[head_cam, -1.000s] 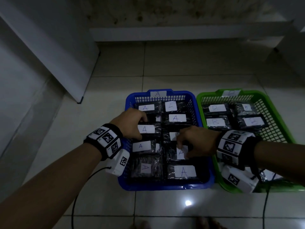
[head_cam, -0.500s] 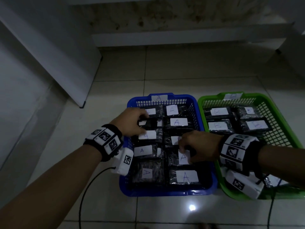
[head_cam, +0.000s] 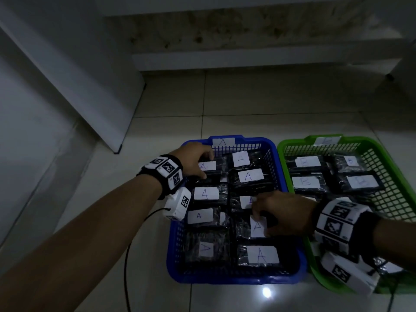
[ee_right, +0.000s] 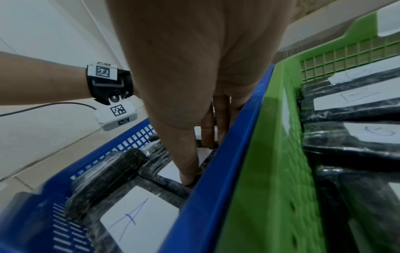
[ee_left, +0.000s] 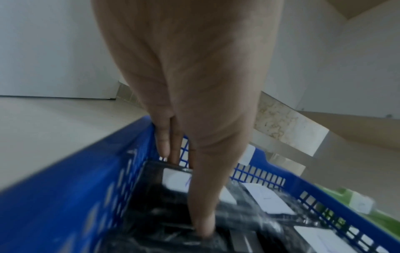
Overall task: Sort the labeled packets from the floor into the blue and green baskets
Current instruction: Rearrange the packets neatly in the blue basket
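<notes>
The blue basket [head_cam: 290, 224] holds several black packets with white "A" labels. The green basket [head_cam: 301, 244] beside it holds "B" packets [head_cam: 308, 182]. My left hand [head_cam: 206, 167] is in the blue basket's far-left corner. It pinches the far-left A packet [head_cam: 220, 164] with fingers on its far edge and thumb on its near edge; the same left hand [ee_left: 186, 188] and packet [ee_left: 155, 188] show in the left wrist view. My right hand [head_cam: 261, 222] pinches a mid-right A packet [head_cam: 243, 228] the same way. The right wrist view shows my right hand [ee_right: 199, 159] on that packet [ee_right: 168, 171].
Both baskets stand side by side on a pale tiled floor [head_cam: 270, 97], rims touching. An "A" tag [head_cam: 222, 141] marks the blue basket's far rim and a faint tag [head_cam: 326, 140] the green one's. A white panel [head_cam: 90, 86] leans at the left; a step [head_cam: 247, 59] runs behind.
My left hand moved from the second row to the blue basket's far-left packet and took hold of it. My right hand stayed on its packet.
</notes>
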